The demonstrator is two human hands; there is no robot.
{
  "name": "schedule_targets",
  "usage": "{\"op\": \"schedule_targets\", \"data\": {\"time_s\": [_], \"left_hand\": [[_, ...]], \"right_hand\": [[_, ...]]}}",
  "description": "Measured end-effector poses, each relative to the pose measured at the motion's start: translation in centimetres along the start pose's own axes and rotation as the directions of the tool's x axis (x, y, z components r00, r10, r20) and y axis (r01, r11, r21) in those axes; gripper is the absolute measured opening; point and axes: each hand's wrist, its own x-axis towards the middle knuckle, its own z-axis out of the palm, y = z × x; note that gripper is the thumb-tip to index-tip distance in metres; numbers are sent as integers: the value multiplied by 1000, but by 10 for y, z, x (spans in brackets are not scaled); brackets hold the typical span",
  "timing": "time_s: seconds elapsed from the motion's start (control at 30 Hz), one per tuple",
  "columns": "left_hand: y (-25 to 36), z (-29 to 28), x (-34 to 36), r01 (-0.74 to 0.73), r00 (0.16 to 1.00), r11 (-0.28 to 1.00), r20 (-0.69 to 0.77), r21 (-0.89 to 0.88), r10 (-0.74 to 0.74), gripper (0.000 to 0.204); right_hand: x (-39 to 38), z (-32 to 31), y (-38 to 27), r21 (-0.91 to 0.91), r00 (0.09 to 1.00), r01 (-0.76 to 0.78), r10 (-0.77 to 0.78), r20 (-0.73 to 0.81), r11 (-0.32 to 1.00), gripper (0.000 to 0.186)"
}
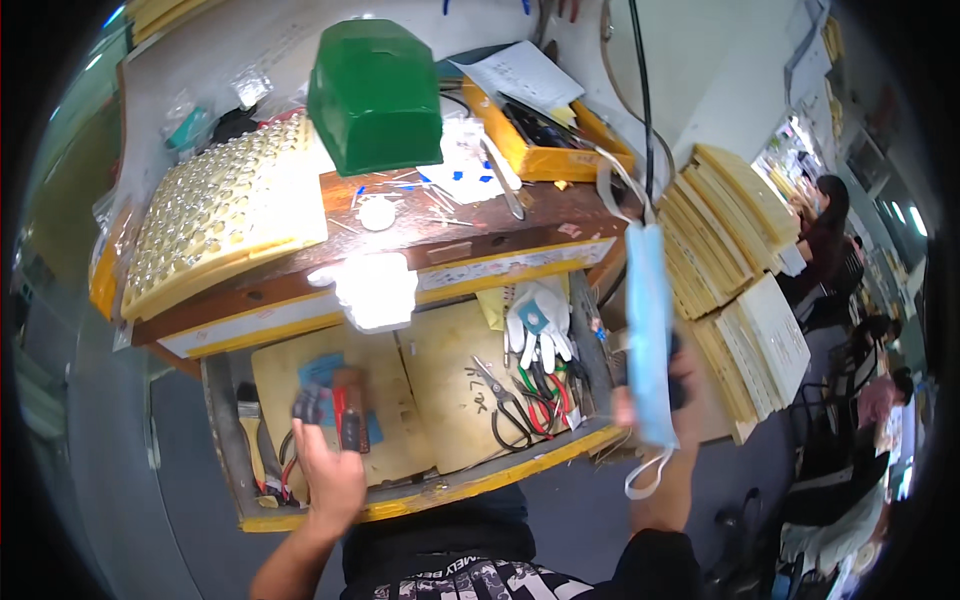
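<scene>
My left hand point(335, 478) reaches into the open drawer point(405, 495). Its fingers are closed at a small dark object point(308, 405), too blurred to name. Just beside them is a red-and-black tool point(351, 412), also smeared, over a blue piece point(322, 370) on the drawer's board. Off the drawer's right end is my right hand point(624, 408), largely covered by a hanging blue face mask point(650, 330). Something dark point(683, 372) shows by that hand; whether it is held is hidden. Black-handled scissors point(508, 412), red-handled pliers point(545, 408) and white gloves point(545, 320) lie at the drawer's right.
A brush point(250, 425) lies at the drawer's left. On the bench are a tray of clear round pieces point(220, 215), a green lamp shade point(375, 100) and a yellow bin point(560, 160). Stacked yellow trays point(720, 230) stand right; a cable point(643, 100) hangs there. People sit farther right.
</scene>
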Motion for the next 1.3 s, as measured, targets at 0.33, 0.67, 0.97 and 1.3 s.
{"op": "schedule_targets", "data": {"time_s": [0.33, 0.67, 0.97, 1.3], "left_hand": [[88, 45, -7, 186, 918, 752, 385, -633, 97, 30], [78, 45, -13, 321, 904, 694, 428, -644, -20, 13], [67, 37, -17, 382, 904, 455, 426, -804, -6, 17], [32, 3, -32, 561, 758, 689, 619, -458, -205, 28]], "right_hand": [[-62, 28, 96, -161, 985, -35, 61, 161, 986, 28], [-77, 46, 107, -459, 945, 275, -326, -33, 845, 27], [-79, 61, 104, -239, 993, 100, -110, -31, 966, 30], [-73, 52, 89, -201, 993, 118, -121, -1, 972, 17]]}}
